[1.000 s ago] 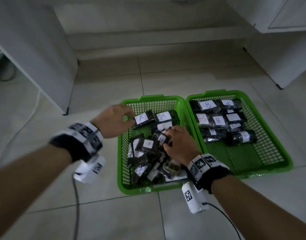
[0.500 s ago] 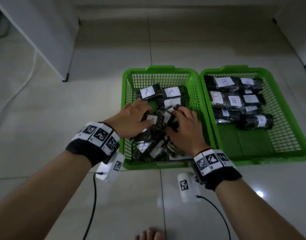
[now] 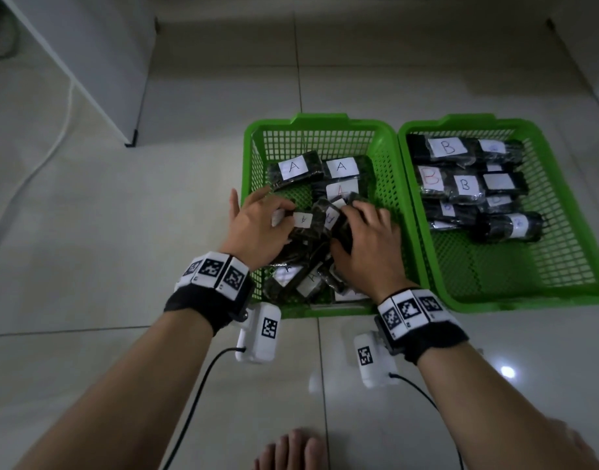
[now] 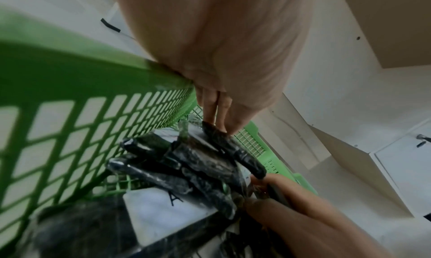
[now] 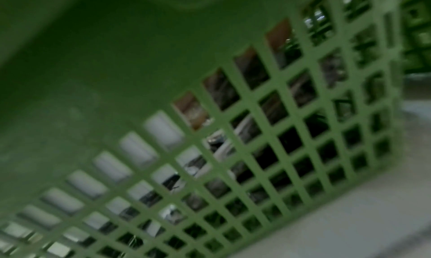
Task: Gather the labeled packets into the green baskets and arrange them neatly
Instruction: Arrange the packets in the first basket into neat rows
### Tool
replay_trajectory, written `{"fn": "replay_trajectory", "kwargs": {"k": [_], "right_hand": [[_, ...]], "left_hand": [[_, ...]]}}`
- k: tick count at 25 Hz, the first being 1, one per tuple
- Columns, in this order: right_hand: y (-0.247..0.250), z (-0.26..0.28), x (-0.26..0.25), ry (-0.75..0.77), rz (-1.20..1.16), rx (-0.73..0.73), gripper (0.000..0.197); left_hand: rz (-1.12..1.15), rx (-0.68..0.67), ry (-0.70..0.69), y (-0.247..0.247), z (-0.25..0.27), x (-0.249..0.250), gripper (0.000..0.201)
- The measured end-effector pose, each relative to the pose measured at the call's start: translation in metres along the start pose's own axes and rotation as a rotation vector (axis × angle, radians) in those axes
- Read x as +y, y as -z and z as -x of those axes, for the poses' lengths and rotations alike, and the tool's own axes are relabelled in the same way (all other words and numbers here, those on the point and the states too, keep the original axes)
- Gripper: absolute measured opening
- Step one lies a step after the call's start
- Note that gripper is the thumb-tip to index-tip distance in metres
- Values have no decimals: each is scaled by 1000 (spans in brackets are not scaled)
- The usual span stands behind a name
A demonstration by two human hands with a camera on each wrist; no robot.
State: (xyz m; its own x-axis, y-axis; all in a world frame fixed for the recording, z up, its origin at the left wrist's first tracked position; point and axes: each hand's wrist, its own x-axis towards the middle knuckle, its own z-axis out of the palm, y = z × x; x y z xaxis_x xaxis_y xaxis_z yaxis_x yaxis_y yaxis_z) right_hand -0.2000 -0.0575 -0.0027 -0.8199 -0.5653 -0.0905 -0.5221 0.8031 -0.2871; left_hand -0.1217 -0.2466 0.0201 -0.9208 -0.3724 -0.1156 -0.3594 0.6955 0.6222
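beside the b basket [image 3: 501,301], both hands grip a packets [image 3: 311,228] in their basket [image 3: 320,125].

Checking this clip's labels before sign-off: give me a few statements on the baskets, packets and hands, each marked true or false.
1. Both hands, left hand and right hand, are in the left basket. True.
2. The right basket holds packets labeled A. False: its visible labels read B.
3. The B packets fill the far part of their basket. True.
4. The A packets lie in tidy rows throughout. False: the near ones form a jumbled heap.
5. Loose packets lie on the floor. False: none visible.
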Motion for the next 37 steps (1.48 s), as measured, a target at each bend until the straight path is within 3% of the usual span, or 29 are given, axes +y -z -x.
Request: {"fn": "replay_trajectory", "kwargs": {"k": [5,12,18,23,28,31,34,37], "right_hand": [[25,-21,-18,-87,31,-191,52],[31,-16,-17,-48,31,-292,49],[64,-46,-24,-38,-2,-423,45],[45,-47,-23,-45,85,-381,47],[56,-35,2,-66,-206,-243,26],[68,-30,15,-161,-443,-229,32],[81,-28,14,-199,-551,-304,34],[88,-32,5,-141,-389,-410,29]], "left_hand": [[-38,-27,11,-7,-5,-7,37],[-75,-120,-27,2,-3,-10,75],[-67,-149,-74,9,1,-9,78],[23,-144,-44,10,2,-11,67],[181,-97,-58,11,0,-15,27],[213,-53,-56,13,1,-8,14],[297,-24,21,14,0,-4,11],[315,-38,64,16,-2,-2,8]]}}
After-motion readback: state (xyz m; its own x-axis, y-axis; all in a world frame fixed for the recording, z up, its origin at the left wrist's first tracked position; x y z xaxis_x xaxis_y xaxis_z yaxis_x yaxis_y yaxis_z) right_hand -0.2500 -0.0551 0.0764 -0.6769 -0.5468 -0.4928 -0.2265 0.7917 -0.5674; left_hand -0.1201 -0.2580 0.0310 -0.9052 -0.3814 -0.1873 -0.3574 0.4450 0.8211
